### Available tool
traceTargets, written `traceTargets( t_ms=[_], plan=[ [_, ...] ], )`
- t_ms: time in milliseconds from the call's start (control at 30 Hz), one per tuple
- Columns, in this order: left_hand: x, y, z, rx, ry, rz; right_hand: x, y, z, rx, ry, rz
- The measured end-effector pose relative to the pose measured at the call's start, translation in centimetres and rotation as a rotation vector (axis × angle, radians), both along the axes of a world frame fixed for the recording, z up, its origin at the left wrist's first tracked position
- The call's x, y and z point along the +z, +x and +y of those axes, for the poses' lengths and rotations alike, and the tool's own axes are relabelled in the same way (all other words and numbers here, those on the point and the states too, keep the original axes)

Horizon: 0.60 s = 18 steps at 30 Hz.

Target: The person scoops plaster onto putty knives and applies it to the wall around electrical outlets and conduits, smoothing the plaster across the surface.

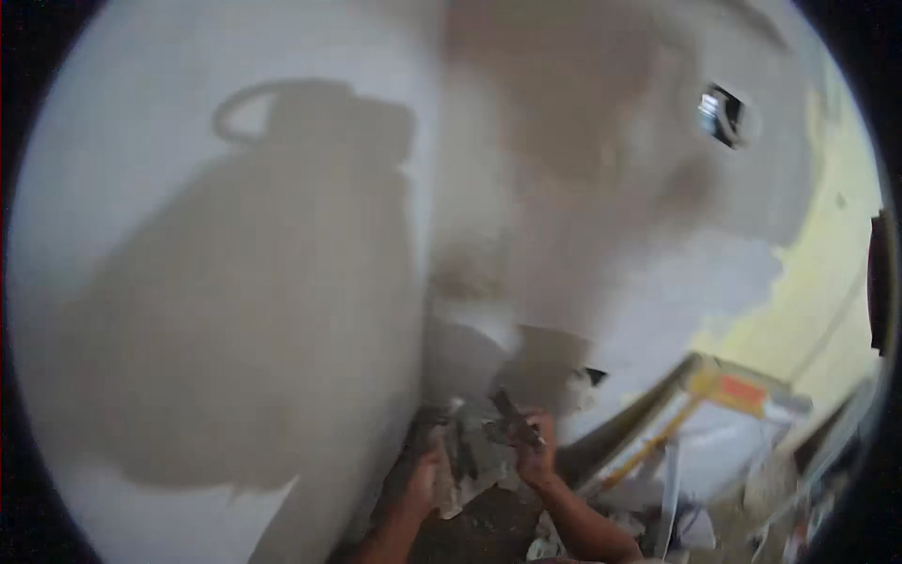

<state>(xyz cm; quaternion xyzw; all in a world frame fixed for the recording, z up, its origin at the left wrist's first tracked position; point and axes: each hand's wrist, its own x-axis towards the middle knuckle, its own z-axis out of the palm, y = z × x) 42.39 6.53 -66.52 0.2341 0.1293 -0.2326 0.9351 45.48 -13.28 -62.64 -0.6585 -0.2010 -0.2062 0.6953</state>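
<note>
In the lower middle, my right hand (536, 459) is closed round a putty knife (507, 409), whose dark blade points up and left. My left hand (425, 479) grips a pale, flat, plaster-smeared piece (448, 468); blur hides its exact kind. The two hands are a short way apart, low in the corner between two walls. Ahead of them, the facing wall (564, 244) carries patches of brownish, damp-looking plaster and paler, drier ones. The left wall (188, 395) is whitish, with a large shadow cast across it.
An open socket hole (722, 116) sits high on the facing wall, and a small dark hole (596, 377) lies low on it. To the right leans a white panel with a yellow edge (700, 381). Blurred clutter (752, 512) covers the lower right. Yellow paint (836, 254) shows farther right.
</note>
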Motion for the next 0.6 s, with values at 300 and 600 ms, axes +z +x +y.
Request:
traceTargets(
  t_ms=[300, 600],
  plan=[
    [-1.2, -0.3, -2.6, 0.035, 0.194, -0.348, -0.2, 5.4, -0.6, -0.151, -0.249, -0.426],
    [-0.7, -3.5, 1.1, 0.243, 0.273, 0.058, 3.4, 0.6, 8.5, -0.023, -0.121, -0.661]
  ],
)
